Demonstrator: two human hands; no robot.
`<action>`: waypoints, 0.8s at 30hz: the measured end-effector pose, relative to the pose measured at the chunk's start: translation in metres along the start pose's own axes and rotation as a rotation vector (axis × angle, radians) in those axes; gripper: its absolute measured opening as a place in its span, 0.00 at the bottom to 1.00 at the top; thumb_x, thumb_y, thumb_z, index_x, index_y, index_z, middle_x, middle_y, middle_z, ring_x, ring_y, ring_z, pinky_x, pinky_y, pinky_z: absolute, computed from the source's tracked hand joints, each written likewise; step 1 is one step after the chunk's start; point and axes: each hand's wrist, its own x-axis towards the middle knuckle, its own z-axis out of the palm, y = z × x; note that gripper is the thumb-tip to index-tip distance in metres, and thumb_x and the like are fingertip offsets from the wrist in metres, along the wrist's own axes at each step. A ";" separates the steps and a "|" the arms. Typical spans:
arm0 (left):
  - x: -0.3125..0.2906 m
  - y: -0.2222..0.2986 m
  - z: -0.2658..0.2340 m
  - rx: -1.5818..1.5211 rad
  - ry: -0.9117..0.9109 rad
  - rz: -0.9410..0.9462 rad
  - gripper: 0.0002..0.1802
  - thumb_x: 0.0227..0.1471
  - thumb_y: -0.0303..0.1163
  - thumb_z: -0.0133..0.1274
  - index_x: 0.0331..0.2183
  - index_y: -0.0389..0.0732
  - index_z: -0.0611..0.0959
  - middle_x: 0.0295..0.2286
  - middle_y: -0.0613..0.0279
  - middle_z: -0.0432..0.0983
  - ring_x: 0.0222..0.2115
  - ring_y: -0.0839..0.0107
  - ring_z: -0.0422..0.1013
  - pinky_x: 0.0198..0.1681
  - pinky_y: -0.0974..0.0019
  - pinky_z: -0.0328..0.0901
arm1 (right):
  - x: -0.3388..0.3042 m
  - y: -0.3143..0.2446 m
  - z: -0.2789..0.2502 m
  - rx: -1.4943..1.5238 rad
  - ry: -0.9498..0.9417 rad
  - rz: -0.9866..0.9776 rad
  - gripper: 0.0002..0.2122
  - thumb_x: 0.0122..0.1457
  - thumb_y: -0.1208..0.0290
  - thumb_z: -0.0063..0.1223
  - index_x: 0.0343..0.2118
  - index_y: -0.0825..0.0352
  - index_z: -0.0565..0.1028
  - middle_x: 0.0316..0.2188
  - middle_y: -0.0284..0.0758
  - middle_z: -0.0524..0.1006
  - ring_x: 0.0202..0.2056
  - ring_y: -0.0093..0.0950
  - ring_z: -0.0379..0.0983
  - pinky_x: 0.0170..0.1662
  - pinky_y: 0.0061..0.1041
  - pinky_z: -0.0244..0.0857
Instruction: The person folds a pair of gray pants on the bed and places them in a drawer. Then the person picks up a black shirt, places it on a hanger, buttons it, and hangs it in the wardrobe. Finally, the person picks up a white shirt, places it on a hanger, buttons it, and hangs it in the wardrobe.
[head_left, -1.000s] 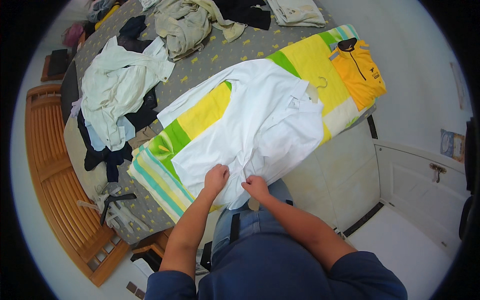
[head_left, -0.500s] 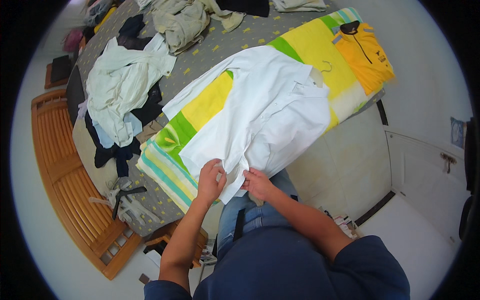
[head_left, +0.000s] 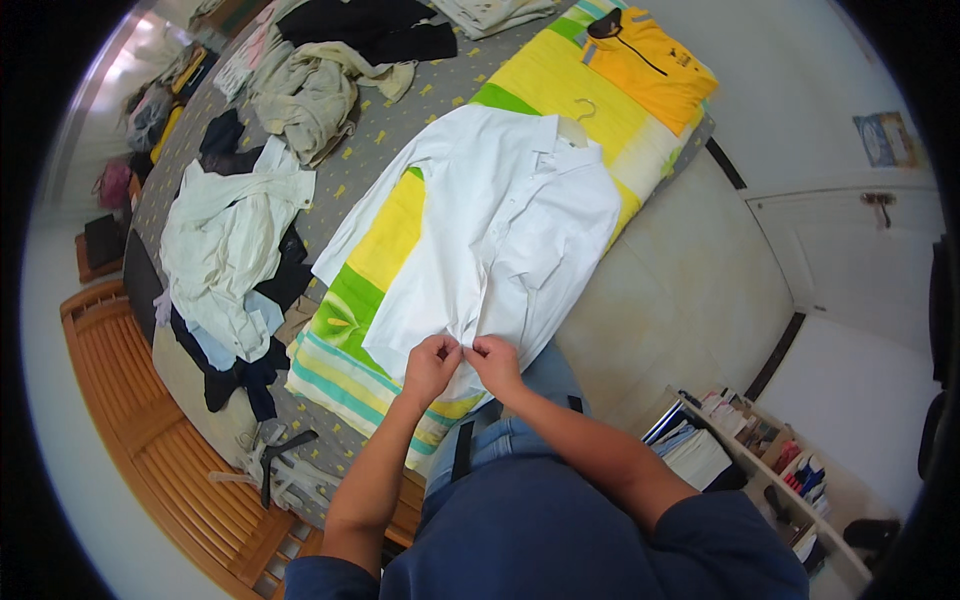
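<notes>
A white long-sleeved shirt (head_left: 540,230) lies spread on a folded yellow, green and white quilt (head_left: 535,75), its collar away from me. Out of the collar sticks a hanger's hook (head_left: 586,110). Close to the hem, my left hand (head_left: 430,370) pinches one front edge of the shirt. My right hand (head_left: 496,366) pinches the other front edge just beside it, the fingertips of both hands nearly meeting. Any button between the fingers is too small to make out.
A folded yellow zip jacket (head_left: 650,65) lies on the quilt's far end. On the grey bed (head_left: 400,125) to the left are a crumpled pale shirt (head_left: 225,250), dark clothes and several loose hangers (head_left: 275,470). A wooden headboard (head_left: 140,400) stands left, an open storage unit (head_left: 770,470) at lower right.
My right hand has come in towards my left, and both now pinch the shirt front side by side. The view has shifted, bringing the storage unit into sight at lower right.
</notes>
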 end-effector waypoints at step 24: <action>0.024 -0.009 -0.019 -0.490 -0.362 -0.303 0.07 0.57 0.27 0.58 0.31 0.33 0.82 0.24 0.67 0.77 0.24 0.80 0.70 0.29 0.74 0.66 | 0.003 0.005 0.007 0.315 -0.093 0.212 0.06 0.58 0.73 0.60 0.31 0.72 0.80 0.25 0.34 0.81 0.26 0.25 0.78 0.30 0.26 0.73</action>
